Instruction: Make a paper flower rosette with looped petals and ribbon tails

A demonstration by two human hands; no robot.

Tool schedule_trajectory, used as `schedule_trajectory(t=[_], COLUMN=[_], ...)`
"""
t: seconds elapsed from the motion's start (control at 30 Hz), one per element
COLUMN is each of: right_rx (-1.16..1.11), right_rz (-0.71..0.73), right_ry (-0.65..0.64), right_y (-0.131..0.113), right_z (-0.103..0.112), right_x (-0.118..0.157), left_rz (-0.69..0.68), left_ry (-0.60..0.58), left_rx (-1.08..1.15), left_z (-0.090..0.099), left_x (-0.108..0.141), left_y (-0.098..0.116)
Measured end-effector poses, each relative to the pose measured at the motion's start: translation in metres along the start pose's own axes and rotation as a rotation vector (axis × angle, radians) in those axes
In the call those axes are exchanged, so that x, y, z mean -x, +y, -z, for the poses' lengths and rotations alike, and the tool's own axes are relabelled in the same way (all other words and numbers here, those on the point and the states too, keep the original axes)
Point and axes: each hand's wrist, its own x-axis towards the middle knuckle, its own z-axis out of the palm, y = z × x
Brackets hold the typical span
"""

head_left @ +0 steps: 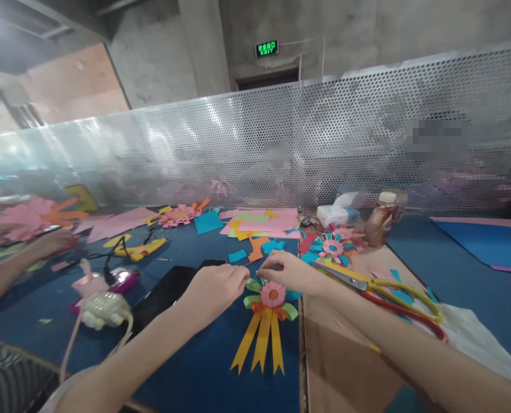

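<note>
A paper flower rosette (273,293) lies on the blue table, with a pink centre, green, blue and orange loops and three yellow ribbon tails pointing toward me. My left hand (221,284) is at its upper left, fingertips pinched together; what they hold, if anything, is too small to make out. At the rosette's top edge is my right hand (287,271), its thumb and finger closed near a small blue-green piece that is mostly hidden. Scissors (384,289) with yellow and red handles lie beside my right forearm. Left of my left hand is a black phone (164,292).
Pink paper sheets (276,221) and coloured scraps lie beyond my hands. A second rosette (332,246), a tissue pack (338,213) and a brown bottle (379,221) stand or lie at right. A yellow glue gun (141,250) and another person's arms (27,258) are at left.
</note>
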Motion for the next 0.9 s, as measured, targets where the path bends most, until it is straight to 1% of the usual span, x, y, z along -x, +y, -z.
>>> schedule_trajectory(t=[0.13,0.2,0.3,0.4,0.47,0.5,0.53,0.6,0.67,0.7,0.77,0.9], right_rx=[-0.026,-0.060,-0.116,-0.150,-0.158,-0.158,-0.154,-0.143,-0.128,-0.120,-0.105,-0.073], right_rz=[-0.045,-0.091,-0.136,-0.152,-0.152,-0.149,-0.143,-0.127,-0.109,-0.100,-0.085,-0.054], right_ry=[-0.036,-0.046,-0.084,-0.115,-0.107,-0.095,-0.080,-0.051,-0.030,-0.022,-0.011,-0.005], right_y=[-0.005,-0.004,-0.005,-0.007,-0.007,-0.007,-0.006,-0.005,-0.004,-0.004,-0.003,-0.002], right_z=[-0.009,-0.012,-0.012,-0.012,-0.012,-0.012,-0.012,-0.012,-0.012,-0.012,-0.012,-0.012], right_x=[0.002,0.002,0.003,0.004,0.004,0.004,0.004,0.004,0.004,0.004,0.005,0.007], left_rz=[-0.124,-0.154,-0.143,-0.076,0.029,0.094,0.160,0.257,0.288,0.293,0.285,0.261], left_ry=[0.147,0.227,0.313,0.350,0.322,0.280,0.216,0.044,-0.093,-0.127,-0.119,-0.076], left_rx=[-0.179,-0.180,-0.082,-0.021,0.083,0.186,0.321,0.630,0.869,0.946,0.997,0.947], left_z=[0.000,-0.002,-0.004,-0.003,0.002,0.004,0.007,0.010,0.009,0.007,0.002,-0.007], left_x=[0.002,0.002,0.003,0.005,0.005,0.005,0.006,0.005,0.005,0.004,0.003,0.001], left_y=[-0.002,-0.006,-0.010,-0.012,-0.012,-0.011,-0.010,-0.008,-0.007,-0.007,-0.008,-0.013])
